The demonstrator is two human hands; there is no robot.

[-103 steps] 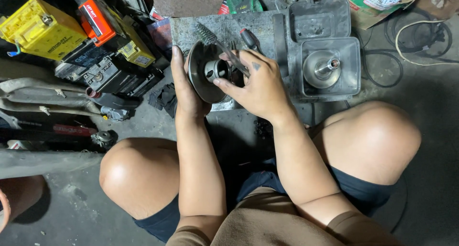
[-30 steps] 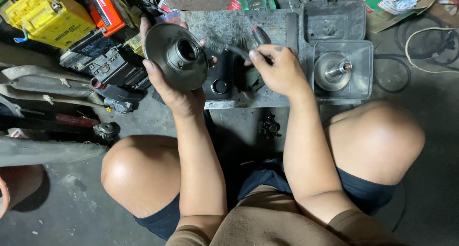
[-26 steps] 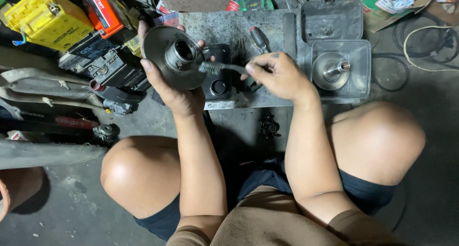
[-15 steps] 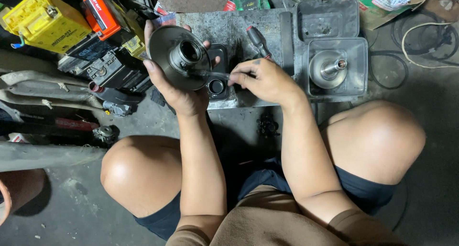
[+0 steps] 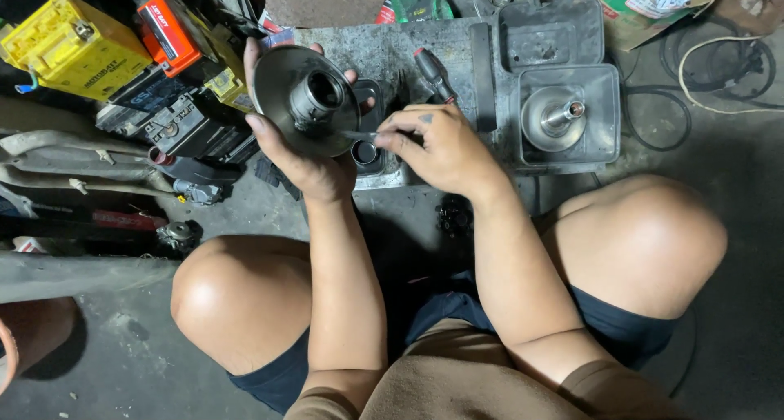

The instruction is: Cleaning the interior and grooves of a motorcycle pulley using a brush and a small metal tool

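Observation:
My left hand (image 5: 306, 163) grips a round grey metal pulley disc (image 5: 304, 100) with a raised hollow hub, held tilted above the floor. My right hand (image 5: 445, 146) pinches a thin metal tool (image 5: 353, 134) whose tip touches the base of the disc's hub. Just below the tool a small dark ring (image 5: 364, 152) lies in a black tray (image 5: 371, 142). A screwdriver with a dark handle (image 5: 433, 73) rests on the grey metal plate (image 5: 384, 48) behind my hands.
A grey metal tray (image 5: 600, 89) to the right holds another pulley half with a shaft (image 5: 555, 118). Yellow (image 5: 73, 44) and orange (image 5: 167, 28) batteries and dark parts are piled at left. Cables (image 5: 719, 60) lie at top right. My bare knees flank the work area.
My left hand lifted the disc away from my right hand and turned its hub up. My right hand picked up a thin tool and brought its tip to the hub.

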